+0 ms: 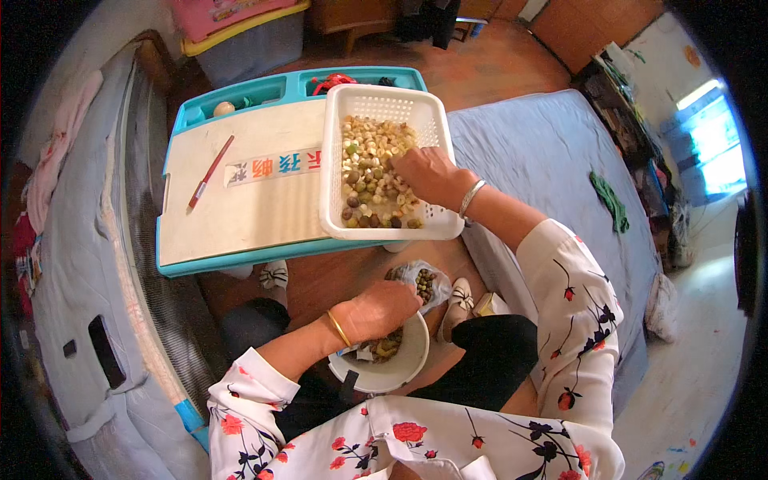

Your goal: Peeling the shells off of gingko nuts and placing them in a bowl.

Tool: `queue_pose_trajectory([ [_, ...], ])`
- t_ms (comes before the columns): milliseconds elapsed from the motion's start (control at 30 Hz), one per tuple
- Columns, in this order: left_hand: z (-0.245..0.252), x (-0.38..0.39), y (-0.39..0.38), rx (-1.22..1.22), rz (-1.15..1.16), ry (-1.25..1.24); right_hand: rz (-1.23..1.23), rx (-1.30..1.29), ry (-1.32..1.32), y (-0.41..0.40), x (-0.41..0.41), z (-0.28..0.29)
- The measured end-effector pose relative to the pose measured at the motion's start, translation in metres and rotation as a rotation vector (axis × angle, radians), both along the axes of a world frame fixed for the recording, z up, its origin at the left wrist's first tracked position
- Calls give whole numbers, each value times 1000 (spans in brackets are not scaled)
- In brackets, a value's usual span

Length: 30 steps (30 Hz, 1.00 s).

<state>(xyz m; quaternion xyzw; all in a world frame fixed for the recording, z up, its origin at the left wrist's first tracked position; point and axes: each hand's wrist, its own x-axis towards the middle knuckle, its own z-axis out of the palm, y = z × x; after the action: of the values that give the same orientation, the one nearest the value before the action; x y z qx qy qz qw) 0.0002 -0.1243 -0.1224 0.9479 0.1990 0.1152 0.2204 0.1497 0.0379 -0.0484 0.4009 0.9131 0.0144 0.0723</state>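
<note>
My right hand point(427, 174) reaches into a white perforated plastic basket point(331, 162), its curled fingertips down among pale shelled kernels point(375, 129) that look like lotus seeds. Whether it pinches one is hidden. Green and brown unshelled seeds point(363, 183) lie in the same basket, mostly in its nearer part. Over a white bucket point(418, 345) between the knees hovers my left hand point(381, 309), fingers curled and their contents hidden. Shell scraps point(387, 348) lie inside the bucket. Just beyond that hand, a clear plastic bag point(443, 285) on the floor holds more unshelled seeds.
The basket rests on the right side of a turquoise-edged children's table point(240, 263). A red pen point(211, 174) lies on its top, and a round object point(224, 108) sits in its tray. A mattress point(528, 138) is at right, a grey-covered bed point(84, 240) at left, storage bins point(252, 48) behind.
</note>
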Motion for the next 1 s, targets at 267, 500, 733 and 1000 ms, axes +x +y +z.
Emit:
queue_pose_trajectory([
  [267, -6, -8, -1, -42, 43, 78, 119, 114, 23, 29, 10, 7],
  [500, -15, -3, -4, -49, 53, 157, 74, -41, 113, 21, 9, -9],
  [733, -12, 0, -5, -87, 27, 94, 67, -103, 239, 13, 8, 0],
  [1000, -10, -11, -9, -67, 64, 73, -37, -51, 378, 27, 0, 3],
])
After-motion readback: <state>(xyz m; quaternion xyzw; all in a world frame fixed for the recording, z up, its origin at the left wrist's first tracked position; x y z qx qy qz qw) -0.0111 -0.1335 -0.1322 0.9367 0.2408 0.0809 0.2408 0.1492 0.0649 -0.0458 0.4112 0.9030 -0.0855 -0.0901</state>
